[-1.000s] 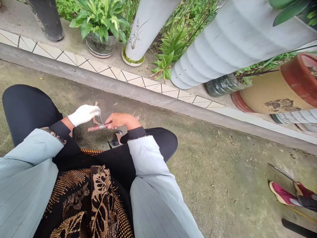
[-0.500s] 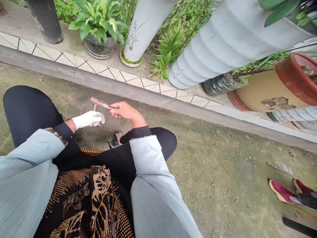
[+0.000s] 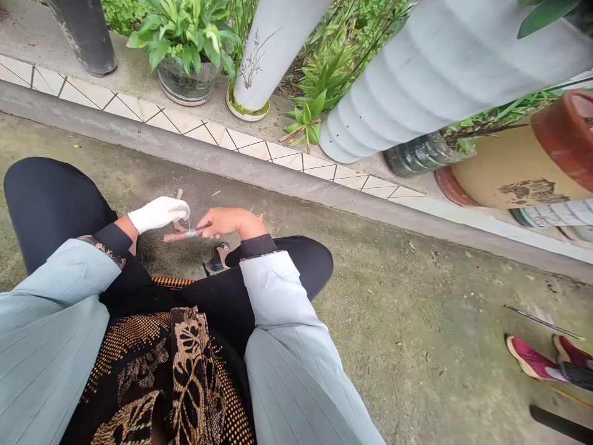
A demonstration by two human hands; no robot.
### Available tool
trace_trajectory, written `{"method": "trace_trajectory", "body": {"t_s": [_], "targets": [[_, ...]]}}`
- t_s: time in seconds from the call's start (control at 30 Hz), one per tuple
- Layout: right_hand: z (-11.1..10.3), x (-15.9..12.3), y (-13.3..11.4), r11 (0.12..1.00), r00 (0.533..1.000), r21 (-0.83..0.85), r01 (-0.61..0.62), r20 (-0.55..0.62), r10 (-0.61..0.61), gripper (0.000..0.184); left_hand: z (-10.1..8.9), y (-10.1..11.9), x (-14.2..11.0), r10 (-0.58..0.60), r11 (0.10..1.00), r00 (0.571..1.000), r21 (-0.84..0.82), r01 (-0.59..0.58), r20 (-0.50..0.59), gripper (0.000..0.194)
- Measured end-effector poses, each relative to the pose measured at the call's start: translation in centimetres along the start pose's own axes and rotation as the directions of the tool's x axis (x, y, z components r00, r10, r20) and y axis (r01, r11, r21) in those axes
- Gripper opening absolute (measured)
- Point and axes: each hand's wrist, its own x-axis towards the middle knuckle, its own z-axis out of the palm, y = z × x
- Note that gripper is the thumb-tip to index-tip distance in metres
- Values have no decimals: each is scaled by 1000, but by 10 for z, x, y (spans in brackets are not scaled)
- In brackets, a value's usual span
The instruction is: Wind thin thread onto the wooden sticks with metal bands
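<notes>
My right hand (image 3: pixel 227 222), bare, is closed around one end of a reddish-brown stick (image 3: pixel 175 237) that points left. Near its fingers, several turns of thin pale wire (image 3: pixel 191 233) are wound around the stick. From this winding a strand rises to my left hand (image 3: pixel 162 213), which wears a white glove and is closed on the strand just above and left of the stick. Behind the glove a forked piece of wood (image 3: pixel 179 194) shows in part; the glove hides some of it.
Ahead runs a low tiled ledge (image 3: pixel 204 133) carrying a leafy potted plant (image 3: pixel 189 80), a tall white pot (image 3: pixel 259 68), a ribbed white pot (image 3: pixel 398 80) and a tan-and-red pot (image 3: pixel 504 161). At right, another person's red shoes (image 3: pixel 532 357) stand near a thin rod (image 3: pixel 542 321).
The stick swung up and away half a second ago as the gloved hand passed below it. Now it is lower again, tilted down to the left, with the glove back above it.
</notes>
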Motion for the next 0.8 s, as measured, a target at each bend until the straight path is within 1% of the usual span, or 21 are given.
{"method": "trace_trajectory", "body": {"t_s": [0.07,0.1,0.13,0.17,0.2,0.23,0.27,0.3,0.33,0.37,0.4,0.43,0.5,0.53,0.57,0.6,0.63,0.67,0.7,0.77,0.8], "targets": [[-4,-8,3,986,993,111,121,-25,-119,22,2,-4,2,-17,988,1000,-153,18,8,35],[-5,-12,5,969,984,168,179,-56,-172,23,3,-4,3,-23,972,1000,-234,26,15,36],[-7,-14,6,947,971,222,234,-110,-214,25,6,-3,3,-31,950,999,-310,36,20,37],[-8,-16,6,919,953,276,282,-192,-235,25,8,-1,3,-44,926,999,-374,51,28,38],[-9,-17,7,887,926,328,326,-298,-230,25,11,2,3,-56,903,998,-425,66,37,37],[-9,-17,8,853,887,374,363,-418,-194,24,13,6,3,-61,884,997,-461,77,49,36],[-10,-15,9,825,840,411,387,-527,-131,23,15,10,2,-60,871,997,-484,80,56,34],[-10,-13,10,808,791,439,393,-609,-54,21,17,13,2,-51,866,997,-495,70,52,32],[-10,-10,11,806,751,457,376,-660,24,20,17,16,1,-37,868,998,-493,53,43,30],[-10,-6,12,823,722,461,332,-686,93,19,17,19,1,-23,879,999,-475,34,28,30],[-10,-3,13,855,702,448,261,-696,150,19,17,20,1,-16,899,1000,-437,21,15,30],[-10,0,14,895,687,413,169,-700,193,19,16,21,1,-15,928,1000,-372,17,7,30],[-10,5,15,961,669,272,-55,-704,238,20,14,22,0,-13,986,1000,-166,14,10,31],[-10,7,15,969,666,179,-172,-704,248,21,14,22,0,-10,999,1000,-41,11,17,31],[-9,10,14,956,670,87,-282,-695,260,23,15,22,0,-7,997,1000,80,5,26,32],[-9,12,13,927,684,3,-376,-674,279,25,16,22,-1,-7,982,999,187,0,35,32],[-8,14,12,891,710,-77,-447,-637,301,27,18,22,-1,-9,962,999,274,-3,44,32],[-7,16,10,858,743,-148,-491,-585,325,28,20,23,-2,-14,940,999,342,-5,52,32],[-5,18,8,834,778,-208,-511,-525,345,29,22,23,-2,-18,921,998,390,-7,61,32],[-2,20,5,811,833,-295,-505,-414,367,27,24,22,-2,-13,901,997,434,-24,81,30],[0,20,4,816,857,-317,-483,-360,368,23,23,21,-1,-6,901,996,433,-32,86,29]]}}
